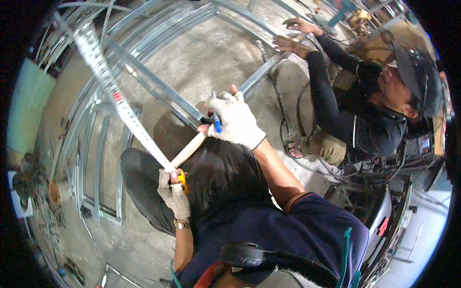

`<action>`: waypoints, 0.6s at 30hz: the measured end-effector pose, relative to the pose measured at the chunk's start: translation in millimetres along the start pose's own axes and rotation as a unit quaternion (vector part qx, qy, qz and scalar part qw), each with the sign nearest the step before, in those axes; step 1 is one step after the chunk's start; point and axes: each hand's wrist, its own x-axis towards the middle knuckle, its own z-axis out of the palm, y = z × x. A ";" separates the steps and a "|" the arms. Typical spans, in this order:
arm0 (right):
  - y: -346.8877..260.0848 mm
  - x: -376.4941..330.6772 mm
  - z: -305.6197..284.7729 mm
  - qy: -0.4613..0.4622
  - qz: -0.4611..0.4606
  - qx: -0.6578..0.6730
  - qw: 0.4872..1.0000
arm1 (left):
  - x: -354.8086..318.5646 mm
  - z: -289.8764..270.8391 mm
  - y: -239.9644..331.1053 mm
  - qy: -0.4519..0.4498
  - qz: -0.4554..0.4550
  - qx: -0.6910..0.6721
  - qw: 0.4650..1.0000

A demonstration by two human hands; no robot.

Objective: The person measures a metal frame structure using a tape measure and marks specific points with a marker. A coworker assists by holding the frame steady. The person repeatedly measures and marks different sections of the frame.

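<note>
A yellow tape measure (181, 181) sits in my gloved left hand (174, 194), its fingers closed round the case. From there the white metal blade (115, 96) runs out to the far left, above the steel frame. My right hand (233, 120), also in a white knit glove, is closed at a corner of the frame with a blue pen (217, 122) between its fingers. A pale wooden handle (189, 150) slants between my two hands; its upper end is hidden by the right one. The galvanized steel frame (158, 86) lies ahead of my knees.
To the right crouches a co-worker (365, 105) in dark clothes and a cap, both hands (293, 45) over the frame's far side. Black cables (283, 110) trail across the concrete floor. More steel frames (101, 163) lie at the left. A teal power tool (342, 14) stands far right.
</note>
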 end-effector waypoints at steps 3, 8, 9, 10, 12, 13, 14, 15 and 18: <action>2.1 2.2 -3.3 -0.006 -0.015 0.020 1.000 | 0.7 2.0 -1.6 0.014 0.002 -0.006 1.000; 4.9 4.8 -2.8 -0.022 -0.012 0.056 0.998 | -0.4 0.6 -2.9 0.010 0.003 -0.008 1.000; 4.6 4.4 -2.2 -0.013 -0.018 0.060 0.998 | -1.3 0.2 -3.0 0.008 0.003 -0.003 1.000; 4.6 4.2 -1.8 -0.013 -0.015 0.060 0.998 | -2.0 -0.2 -3.0 0.011 -0.002 0.008 1.000; 4.6 3.5 -1.4 -0.024 -0.004 0.061 0.998 | -2.9 0.6 -4.5 0.016 0.006 -0.011 1.000; 5.2 3.9 -0.9 -0.022 -0.006 0.062 0.998 | -2.9 0.7 -5.6 0.017 0.002 -0.013 1.000; 5.3 3.9 -0.6 -0.019 -0.007 0.063 0.998 | -3.3 -0.6 -6.5 0.013 -0.008 -0.009 1.000; 6.1 4.0 -0.6 -0.016 -0.009 0.063 0.998 | -3.0 -2.3 -7.2 0.004 -0.024 -0.001 1.000; 7.9 4.6 -0.5 -0.016 -0.021 0.071 0.997 | -0.3 -4.6 -9.9 -0.008 -0.014 -0.004 1.000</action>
